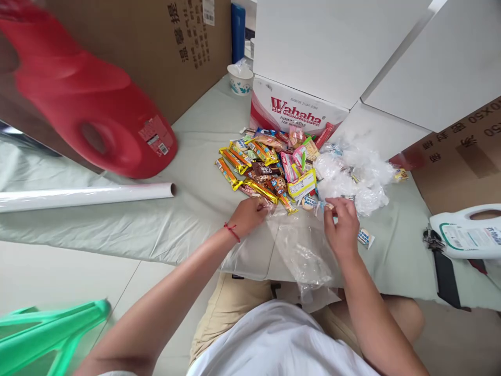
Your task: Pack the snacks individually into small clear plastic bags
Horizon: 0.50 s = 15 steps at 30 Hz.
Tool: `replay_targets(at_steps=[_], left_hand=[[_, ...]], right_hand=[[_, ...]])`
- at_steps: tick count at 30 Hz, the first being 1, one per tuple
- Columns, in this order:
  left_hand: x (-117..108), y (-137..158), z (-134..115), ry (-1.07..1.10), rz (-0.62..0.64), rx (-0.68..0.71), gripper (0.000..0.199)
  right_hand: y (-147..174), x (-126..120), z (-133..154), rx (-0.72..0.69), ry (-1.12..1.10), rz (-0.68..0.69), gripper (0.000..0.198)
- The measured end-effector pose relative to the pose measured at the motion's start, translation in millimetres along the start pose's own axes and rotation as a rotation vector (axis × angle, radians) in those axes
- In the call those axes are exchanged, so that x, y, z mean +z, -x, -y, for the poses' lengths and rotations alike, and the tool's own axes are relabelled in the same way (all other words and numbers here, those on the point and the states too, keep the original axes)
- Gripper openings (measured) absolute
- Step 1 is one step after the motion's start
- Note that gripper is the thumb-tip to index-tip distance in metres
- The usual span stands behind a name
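My left hand (pixel 250 215) is closed in a pinch on the rim of a clear plastic bag (pixel 299 248), whose lower end hangs over the table's front edge. The bag looks flat and see-through. Thumb and fingertips of my right hand (pixel 341 225) are closed on a small wrapped snack at the bag's right side, partly hidden by the fingers. Beyond both hands lies a pile of wrapped snacks (pixel 268 169), in yellow, orange, brown and pink wrappers. A blue-and-white packet (pixel 366 237) rests right of my right wrist.
Crumpled clear plastic bags (pixel 354 169) lie right of the pile. Behind stands a Wahaba-printed carton (pixel 297 107), with a paper cup (pixel 240 78) beside it. A red jug (pixel 117 104) and a white tube (pixel 86 197) are at left, a white bottle (pixel 467 232) at right.
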State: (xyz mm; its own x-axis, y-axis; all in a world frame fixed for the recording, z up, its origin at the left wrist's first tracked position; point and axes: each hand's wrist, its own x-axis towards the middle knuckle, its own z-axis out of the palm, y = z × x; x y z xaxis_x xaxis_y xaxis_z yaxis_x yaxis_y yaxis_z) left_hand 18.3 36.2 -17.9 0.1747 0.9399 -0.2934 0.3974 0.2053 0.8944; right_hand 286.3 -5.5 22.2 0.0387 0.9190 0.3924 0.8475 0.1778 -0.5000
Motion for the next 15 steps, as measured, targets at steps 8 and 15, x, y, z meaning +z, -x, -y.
replay_targets(at_steps=[8,15], left_hand=[[-1,-6,0,0.073,0.045,-0.065,0.020],[-10,4,-1,0.152,0.038,-0.121,0.017]], right_hand=[[61,3,53,-0.322,-0.043,0.603,0.025],[101,23,66,-0.438,0.038,0.747,0.037]])
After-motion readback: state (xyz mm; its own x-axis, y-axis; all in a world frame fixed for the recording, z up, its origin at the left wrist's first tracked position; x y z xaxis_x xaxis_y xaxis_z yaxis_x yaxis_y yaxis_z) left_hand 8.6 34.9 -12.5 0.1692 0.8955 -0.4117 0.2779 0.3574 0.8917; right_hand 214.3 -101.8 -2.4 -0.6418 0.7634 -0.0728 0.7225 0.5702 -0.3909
